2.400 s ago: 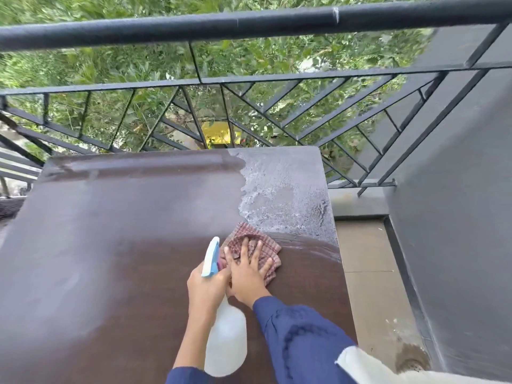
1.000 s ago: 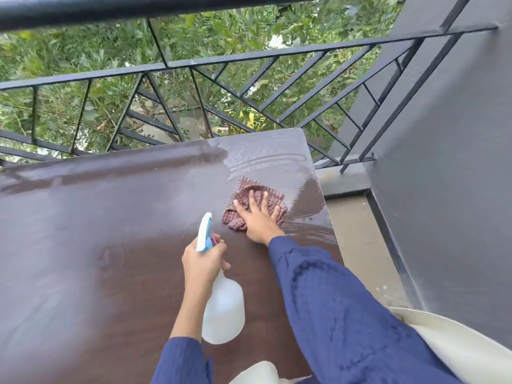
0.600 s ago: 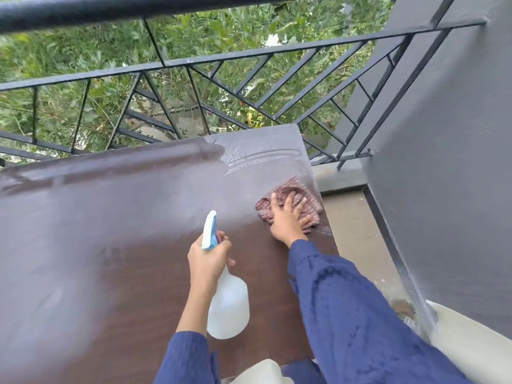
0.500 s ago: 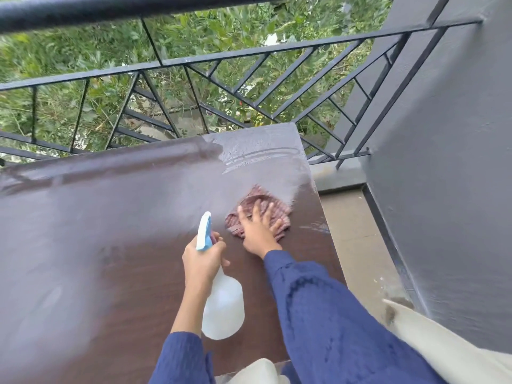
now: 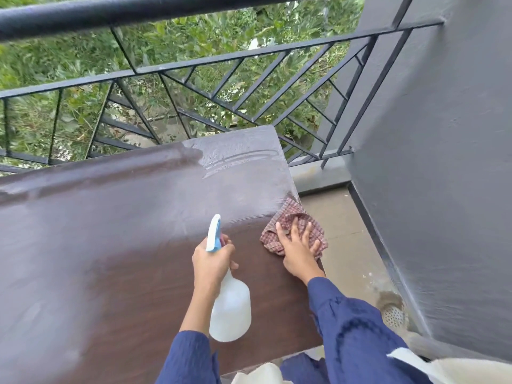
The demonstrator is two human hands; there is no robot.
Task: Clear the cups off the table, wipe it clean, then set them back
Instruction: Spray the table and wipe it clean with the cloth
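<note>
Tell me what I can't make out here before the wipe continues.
- Cups: none in the head view.
- Table left and near edges: cut off by the frame.
- Cloth middle: under the right hand.
- Spray bottle trigger: behind the left hand.

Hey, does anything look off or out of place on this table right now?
Only the checked cloth: under the right hand it overhangs the table's right edge. Wet streaks remain at the far right corner.
</note>
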